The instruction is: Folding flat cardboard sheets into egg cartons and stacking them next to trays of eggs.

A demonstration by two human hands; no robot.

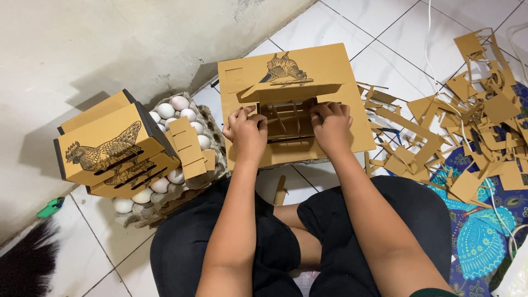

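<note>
A flat brown cardboard box blank (330, 71), printed with a black hen drawing, lay on the white tiled floor, its central cut-out section with slotted dividers partly folded open.

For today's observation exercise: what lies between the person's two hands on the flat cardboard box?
In the head view, between the left hand and right hand lies the box's open window, showing crossed cardboard dividers inside; both hands grip the window's edges.

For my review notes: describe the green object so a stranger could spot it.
Start at the egg tray by the wall on the left. Go down-left past the stacked chicken-printed boxes to the floor beside the wall. The small green object lies there, the only bright green thing.
</note>
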